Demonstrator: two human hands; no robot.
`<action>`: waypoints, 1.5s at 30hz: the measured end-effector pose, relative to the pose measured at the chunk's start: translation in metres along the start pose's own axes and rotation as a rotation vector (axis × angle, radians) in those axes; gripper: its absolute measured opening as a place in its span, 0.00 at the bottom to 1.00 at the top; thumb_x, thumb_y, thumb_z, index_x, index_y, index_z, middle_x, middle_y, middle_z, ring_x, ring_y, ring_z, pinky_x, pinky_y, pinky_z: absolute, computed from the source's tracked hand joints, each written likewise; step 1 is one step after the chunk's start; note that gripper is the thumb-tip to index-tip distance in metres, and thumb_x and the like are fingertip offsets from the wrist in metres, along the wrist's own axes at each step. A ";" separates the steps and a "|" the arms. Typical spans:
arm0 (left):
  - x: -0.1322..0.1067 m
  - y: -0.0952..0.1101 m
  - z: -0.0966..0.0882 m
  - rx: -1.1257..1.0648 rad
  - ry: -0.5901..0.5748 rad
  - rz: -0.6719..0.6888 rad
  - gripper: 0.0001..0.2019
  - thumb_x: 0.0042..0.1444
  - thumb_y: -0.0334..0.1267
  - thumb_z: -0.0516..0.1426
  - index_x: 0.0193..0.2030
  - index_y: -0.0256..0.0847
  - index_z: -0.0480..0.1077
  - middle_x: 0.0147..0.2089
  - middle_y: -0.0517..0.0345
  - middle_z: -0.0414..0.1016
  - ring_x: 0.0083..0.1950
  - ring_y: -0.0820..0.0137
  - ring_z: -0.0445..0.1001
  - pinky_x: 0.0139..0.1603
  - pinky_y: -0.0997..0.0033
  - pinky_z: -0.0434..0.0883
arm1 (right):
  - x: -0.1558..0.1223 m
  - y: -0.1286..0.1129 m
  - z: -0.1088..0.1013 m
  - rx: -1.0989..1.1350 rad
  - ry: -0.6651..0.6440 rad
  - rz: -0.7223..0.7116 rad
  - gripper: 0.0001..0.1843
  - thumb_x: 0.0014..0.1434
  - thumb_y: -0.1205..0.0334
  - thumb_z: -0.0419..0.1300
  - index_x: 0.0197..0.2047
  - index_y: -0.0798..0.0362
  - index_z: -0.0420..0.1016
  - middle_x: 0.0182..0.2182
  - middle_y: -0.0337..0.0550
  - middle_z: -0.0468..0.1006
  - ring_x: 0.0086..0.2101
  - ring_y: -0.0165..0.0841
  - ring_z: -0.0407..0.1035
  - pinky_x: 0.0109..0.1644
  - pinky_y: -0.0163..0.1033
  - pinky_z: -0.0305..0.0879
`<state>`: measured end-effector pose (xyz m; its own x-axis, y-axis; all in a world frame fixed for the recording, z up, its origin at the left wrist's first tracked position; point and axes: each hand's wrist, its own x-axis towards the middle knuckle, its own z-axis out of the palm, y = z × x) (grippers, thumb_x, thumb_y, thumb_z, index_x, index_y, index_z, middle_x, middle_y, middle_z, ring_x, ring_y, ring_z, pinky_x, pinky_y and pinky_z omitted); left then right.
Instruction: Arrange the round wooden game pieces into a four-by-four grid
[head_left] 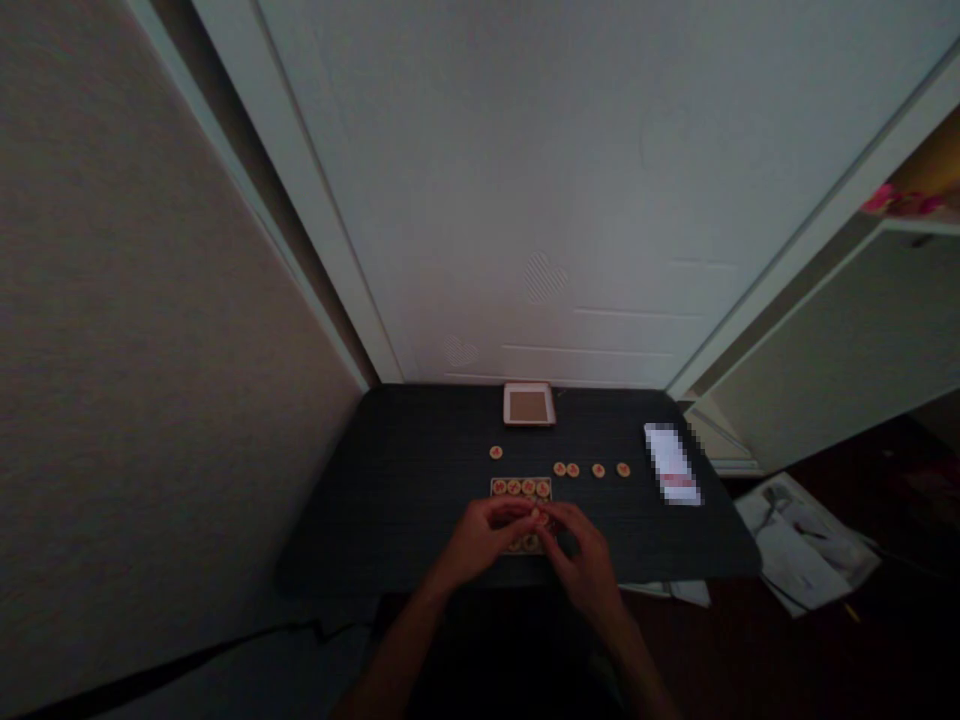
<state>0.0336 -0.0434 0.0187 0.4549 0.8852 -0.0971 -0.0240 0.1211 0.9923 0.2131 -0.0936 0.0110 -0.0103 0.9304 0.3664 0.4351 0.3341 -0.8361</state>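
My left hand (486,538) and my right hand (581,553) meet over a small tray of round wooden discs (520,489) with red marks, near the front of a dark table (405,470). The fingertips of both hands pinch together above the tray's lower rows, and a disc seems to sit between them, though the dim light hides the detail. A row of discs shows along the tray's far edge. Several loose discs (591,470) lie in a line to the right of the tray, and one single disc (496,453) lies to its upper left.
A square box lid (529,406) rests at the table's back edge against a pale wall. A white card or packet (671,464) lies at the table's right. Papers (802,545) are on the floor to the right. A beige wall panel stands at left.
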 end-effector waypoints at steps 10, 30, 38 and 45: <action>-0.003 -0.013 -0.031 0.505 0.280 0.232 0.11 0.60 0.42 0.61 0.48 0.45 0.77 0.52 0.51 0.77 0.53 0.61 0.75 0.56 0.58 0.73 | -0.001 0.012 -0.005 0.047 0.003 0.153 0.11 0.65 0.54 0.59 0.44 0.49 0.80 0.40 0.47 0.81 0.40 0.38 0.76 0.46 0.43 0.74; -0.014 -0.044 -0.031 0.730 0.298 0.373 0.08 0.61 0.34 0.58 0.47 0.45 0.73 0.56 0.51 0.71 0.59 0.60 0.69 0.61 0.54 0.68 | 0.001 0.014 0.022 -0.023 -0.196 0.173 0.09 0.64 0.55 0.60 0.42 0.48 0.80 0.37 0.43 0.83 0.37 0.37 0.78 0.43 0.40 0.73; -0.017 -0.039 -0.031 0.751 0.247 0.378 0.08 0.60 0.32 0.58 0.45 0.45 0.74 0.57 0.50 0.70 0.60 0.58 0.68 0.62 0.52 0.68 | 0.002 0.016 0.027 -0.137 -0.245 0.197 0.05 0.61 0.61 0.63 0.36 0.48 0.81 0.33 0.41 0.82 0.34 0.37 0.76 0.40 0.39 0.71; -0.016 -0.039 -0.029 0.735 0.270 0.390 0.09 0.59 0.30 0.58 0.44 0.45 0.74 0.56 0.50 0.71 0.60 0.58 0.68 0.61 0.52 0.68 | 0.002 0.023 0.031 -0.255 -0.225 0.128 0.04 0.60 0.62 0.63 0.33 0.48 0.80 0.31 0.41 0.81 0.33 0.38 0.75 0.38 0.40 0.70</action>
<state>0.0013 -0.0493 -0.0210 0.3054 0.8904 0.3376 0.4886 -0.4508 0.7470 0.1950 -0.0791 -0.0202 -0.1265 0.9816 0.1431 0.6560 0.1910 -0.7302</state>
